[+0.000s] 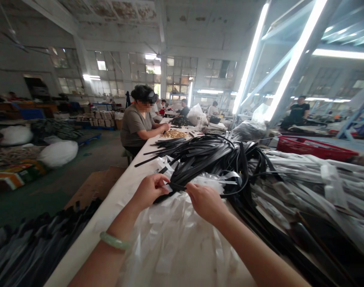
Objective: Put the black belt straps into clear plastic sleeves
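A short stretch of black strap (178, 186) spans the gap between my two hands over the table. My left hand (150, 191) pinches its left part, with a small white piece showing at the fingertips. The right part is pinched by my right hand (206, 202), thumb and fingers closed. Just beyond them lies a large heap of black straps (206, 155), some of them looping down to the right. Under and in front of my hands, clear plastic sleeves (173, 223) are spread on the table.
The long pale table (101, 235) has its left edge beside my left arm. A co-worker (138, 121) sits farther along it near gold-coloured small parts (176, 134). Plastic-wrapped strips (313, 179) and a red crate (313, 148) lie to the right. Bundled dark strips (41, 239) stand lower left.
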`<state>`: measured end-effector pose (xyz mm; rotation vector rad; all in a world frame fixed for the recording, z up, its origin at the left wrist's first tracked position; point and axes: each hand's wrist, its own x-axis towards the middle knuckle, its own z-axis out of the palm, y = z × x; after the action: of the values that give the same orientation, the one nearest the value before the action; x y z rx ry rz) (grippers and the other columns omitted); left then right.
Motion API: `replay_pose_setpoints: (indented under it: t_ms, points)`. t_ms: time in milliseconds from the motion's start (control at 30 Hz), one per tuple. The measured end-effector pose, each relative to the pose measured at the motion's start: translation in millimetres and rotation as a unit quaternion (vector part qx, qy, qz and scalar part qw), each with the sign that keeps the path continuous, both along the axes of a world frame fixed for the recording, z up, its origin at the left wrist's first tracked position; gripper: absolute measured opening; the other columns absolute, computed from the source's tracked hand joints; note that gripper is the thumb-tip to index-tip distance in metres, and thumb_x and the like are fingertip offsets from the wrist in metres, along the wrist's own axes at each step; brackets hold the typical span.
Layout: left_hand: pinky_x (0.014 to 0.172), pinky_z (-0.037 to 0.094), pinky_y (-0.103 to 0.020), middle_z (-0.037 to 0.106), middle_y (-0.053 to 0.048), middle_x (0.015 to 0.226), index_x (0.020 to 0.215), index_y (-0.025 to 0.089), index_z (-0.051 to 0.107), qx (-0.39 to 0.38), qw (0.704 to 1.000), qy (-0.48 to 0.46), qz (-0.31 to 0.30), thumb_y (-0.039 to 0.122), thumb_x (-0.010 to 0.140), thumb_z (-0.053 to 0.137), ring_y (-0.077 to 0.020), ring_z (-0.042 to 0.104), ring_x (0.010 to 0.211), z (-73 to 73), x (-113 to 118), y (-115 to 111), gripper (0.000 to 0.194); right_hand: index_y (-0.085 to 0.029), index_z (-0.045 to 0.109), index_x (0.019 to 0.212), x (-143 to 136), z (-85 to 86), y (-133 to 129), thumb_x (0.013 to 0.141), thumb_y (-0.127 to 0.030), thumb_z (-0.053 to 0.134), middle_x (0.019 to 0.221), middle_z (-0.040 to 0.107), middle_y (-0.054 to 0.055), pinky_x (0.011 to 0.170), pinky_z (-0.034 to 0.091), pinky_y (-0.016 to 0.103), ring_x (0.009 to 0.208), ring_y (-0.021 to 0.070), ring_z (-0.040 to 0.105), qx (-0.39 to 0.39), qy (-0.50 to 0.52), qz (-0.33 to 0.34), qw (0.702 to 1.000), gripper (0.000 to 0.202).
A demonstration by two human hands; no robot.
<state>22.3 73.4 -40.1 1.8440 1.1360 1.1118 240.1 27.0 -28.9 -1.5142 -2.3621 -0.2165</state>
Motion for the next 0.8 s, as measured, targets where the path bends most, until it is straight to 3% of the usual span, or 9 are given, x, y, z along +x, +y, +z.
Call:
replay_pose_setpoints:
  t_ms: [267,500,800]
  points:
    - [0.059,0.045,-0.023,0.060,0.003,0.065,0.090,0.016,0.067,-0.014,1.000,-0.002,0.012,0.017,0.061,0.069,-0.0135,0.059,0.061,0.2,1.7,1.6,0.029,-0.022,0.058,0.091,5.1,7.0,-3.5,0.096,-0.029,0.038,0.081,0.070,0.004,0.055,0.021,0.030,0.072,0.0184,0.064,-0.015,0.019,-0.013,1.000,0.021]
    - [0.059,0.044,-0.023,0.061,0.002,0.066,0.090,0.016,0.067,-0.010,1.000,-0.003,0.002,0.020,0.062,0.069,-0.0134,0.058,0.061,0.1,4.5,0.6,0.028,-0.021,0.057,0.087,1.5,2.4,-5.1,0.094,-0.027,0.040,0.079,0.071,0.004,0.054,0.017,0.031,0.068,0.0186,0.065,-0.015,0.005,0.013,1.000,0.020]
    - [0.057,0.042,-0.022,0.058,0.003,0.068,0.092,0.016,0.067,-0.010,1.000,0.013,0.004,0.023,0.065,0.071,-0.0123,0.056,0.060,-1.4,4.7,-0.6,0.028,-0.021,0.057,0.089,2.5,4.3,-4.6,0.096,-0.028,0.037,0.080,0.071,0.005,0.055,0.018,0.032,0.069,0.0179,0.064,-0.008,0.020,-0.004,1.000,0.023]
